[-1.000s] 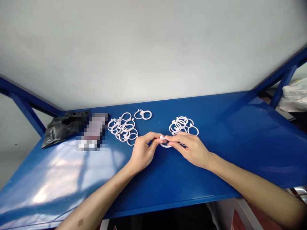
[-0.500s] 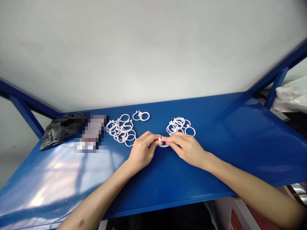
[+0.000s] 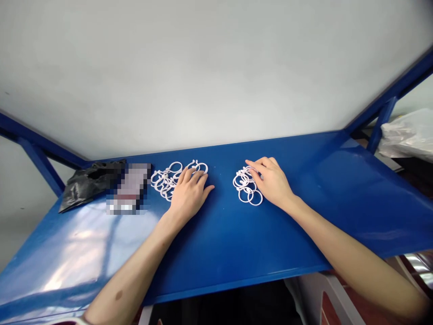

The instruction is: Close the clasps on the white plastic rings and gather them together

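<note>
fingers (image 3: 195, 177) touch two ring heaps: left heap (image 3: 164, 180), right heap (image 3: 246, 188).

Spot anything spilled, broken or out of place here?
Nothing stands out: white plastic rings lie in two loose heaps on the blue metal table, one under the left hand, one at the right hand; a crumpled black plastic bag sits far left.

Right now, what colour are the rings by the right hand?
White plastic rings; head view shows them best.

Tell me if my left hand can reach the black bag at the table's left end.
Probably yes: the left hand rests on the left ring pile, and only a flat blurred item lies between it and the black bag.
</note>
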Demonstrator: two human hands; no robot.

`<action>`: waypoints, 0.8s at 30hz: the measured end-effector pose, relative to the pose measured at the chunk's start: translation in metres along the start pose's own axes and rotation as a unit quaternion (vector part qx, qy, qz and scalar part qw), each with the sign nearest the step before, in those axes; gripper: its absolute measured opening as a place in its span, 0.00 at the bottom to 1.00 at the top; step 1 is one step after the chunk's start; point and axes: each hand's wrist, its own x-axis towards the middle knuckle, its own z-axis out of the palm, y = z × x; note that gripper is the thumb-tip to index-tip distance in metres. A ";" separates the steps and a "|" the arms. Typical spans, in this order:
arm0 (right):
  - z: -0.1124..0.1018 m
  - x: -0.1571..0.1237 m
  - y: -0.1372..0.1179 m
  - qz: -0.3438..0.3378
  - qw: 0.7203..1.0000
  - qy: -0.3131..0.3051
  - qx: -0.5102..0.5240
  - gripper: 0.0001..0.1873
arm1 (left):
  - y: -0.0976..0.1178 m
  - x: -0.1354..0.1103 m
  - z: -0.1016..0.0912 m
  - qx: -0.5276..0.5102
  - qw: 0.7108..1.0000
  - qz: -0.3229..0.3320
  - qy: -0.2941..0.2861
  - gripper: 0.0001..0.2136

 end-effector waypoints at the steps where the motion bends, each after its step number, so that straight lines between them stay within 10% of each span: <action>1: 0.000 0.000 0.000 0.010 1.000 -0.008 -0.011 0.17 | 0.000 0.000 -0.001 0.001 1.000 0.008 0.016 0.14; 8: -0.003 -0.004 -0.015 -0.018 1.000 0.004 0.008 0.17 | 0.007 -0.001 -0.019 -0.043 0.988 0.077 0.126 0.12; 24: -0.003 -0.018 -0.048 -0.078 0.982 -0.046 0.169 0.13 | 0.034 -0.005 -0.042 -0.146 0.960 0.219 0.097 0.12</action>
